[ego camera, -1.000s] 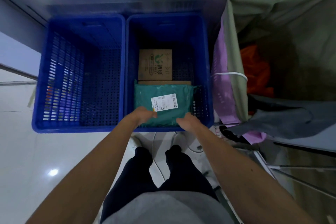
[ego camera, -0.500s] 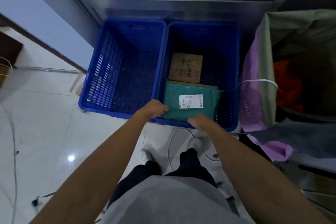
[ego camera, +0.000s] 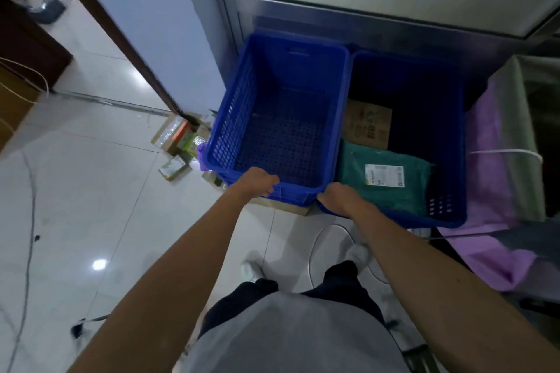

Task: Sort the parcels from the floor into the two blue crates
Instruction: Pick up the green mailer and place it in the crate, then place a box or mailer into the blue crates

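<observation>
Loose parcels (ego camera: 177, 142) lie on the floor beside the empty left crate (ego camera: 239, 118). Your left hand (ego camera: 256, 182) hangs loosely curled and empty at its near rim. Your right hand (ego camera: 341, 197) sits at the right crate (ego camera: 442, 218) corner, grip unclear. A green mailer (ego camera: 385, 179) lies inside. Turn left and take one parcel squarely.

Grey top (ego camera: 297, 339), dark trousers (ego camera: 344, 281), white shoes (ego camera: 251, 269), both forearms (ego camera: 181, 266) bare to the wrist.
</observation>
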